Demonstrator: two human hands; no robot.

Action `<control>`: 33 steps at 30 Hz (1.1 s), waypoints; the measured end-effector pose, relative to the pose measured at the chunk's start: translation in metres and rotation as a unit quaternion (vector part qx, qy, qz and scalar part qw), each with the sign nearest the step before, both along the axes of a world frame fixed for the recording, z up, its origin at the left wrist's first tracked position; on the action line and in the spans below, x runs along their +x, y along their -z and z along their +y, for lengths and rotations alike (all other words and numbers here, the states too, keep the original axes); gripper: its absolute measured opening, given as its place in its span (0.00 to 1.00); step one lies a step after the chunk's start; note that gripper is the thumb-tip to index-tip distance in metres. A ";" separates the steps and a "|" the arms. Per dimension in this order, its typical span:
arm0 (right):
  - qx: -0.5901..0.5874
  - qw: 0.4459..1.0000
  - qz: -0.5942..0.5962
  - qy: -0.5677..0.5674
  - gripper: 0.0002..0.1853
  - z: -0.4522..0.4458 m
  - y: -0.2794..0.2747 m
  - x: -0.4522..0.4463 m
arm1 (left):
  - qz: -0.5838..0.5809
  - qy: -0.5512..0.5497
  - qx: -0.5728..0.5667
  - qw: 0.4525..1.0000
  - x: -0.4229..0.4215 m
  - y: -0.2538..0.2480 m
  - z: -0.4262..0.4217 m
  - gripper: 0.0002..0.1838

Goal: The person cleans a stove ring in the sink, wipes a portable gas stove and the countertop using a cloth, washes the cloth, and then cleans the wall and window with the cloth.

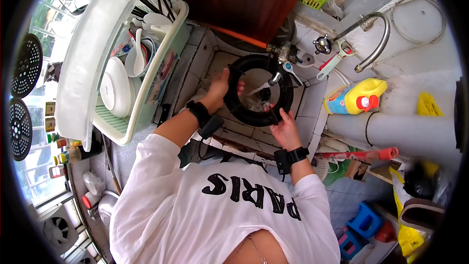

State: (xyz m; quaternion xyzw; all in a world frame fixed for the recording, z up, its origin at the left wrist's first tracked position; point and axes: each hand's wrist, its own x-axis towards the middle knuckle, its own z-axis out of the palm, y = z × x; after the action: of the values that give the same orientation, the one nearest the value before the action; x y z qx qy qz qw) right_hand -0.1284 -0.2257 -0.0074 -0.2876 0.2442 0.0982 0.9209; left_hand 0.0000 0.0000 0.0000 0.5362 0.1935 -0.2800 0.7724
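Over the tiled sink [308,100], a black ring-shaped object [235,110] is held between my two hands. My left hand [220,89] grips its left side, the fingers passing behind the rim. At its lower right edge, my right hand [286,129] holds the rim with the thumb on top. A metal tap [276,77] reaches over the ring, and water seems to run from it through the ring's opening. Small things in the sink below the opening are too unclear to name.
A green-white dish rack [161,76] with bowls and chopsticks stands on the left. To the right are a yellow bottle [354,97], a curved faucet [386,29] and a grey pipe [400,129]. A dark brown board [239,0] rises behind the sink.
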 end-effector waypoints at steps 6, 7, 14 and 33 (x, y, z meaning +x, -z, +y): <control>0.025 0.997 0.043 0.066 0.09 -0.032 0.002 -0.030 | 0.051 0.124 -0.061 0.989 -0.001 0.012 -0.048 0.24; 0.021 0.996 0.043 0.071 0.09 -0.034 -0.003 -0.033 | 0.053 0.134 -0.072 0.987 -0.004 0.021 -0.055 0.22; -0.057 0.976 0.045 0.208 0.09 -0.028 -0.010 -0.045 | -0.019 0.145 -0.059 0.988 -0.006 0.066 -0.095 0.12; -0.022 0.954 0.059 0.293 0.11 -0.003 -0.006 -0.025 | -0.219 0.054 0.150 0.963 -0.024 0.074 -0.076 0.22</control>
State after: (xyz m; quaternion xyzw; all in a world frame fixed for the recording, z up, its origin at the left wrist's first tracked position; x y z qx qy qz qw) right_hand -0.1536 -0.2292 -0.0012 -0.2170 0.3734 -0.1645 0.8868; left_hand -0.0238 -0.0757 -0.0744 0.7035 0.0301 -0.1649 0.6906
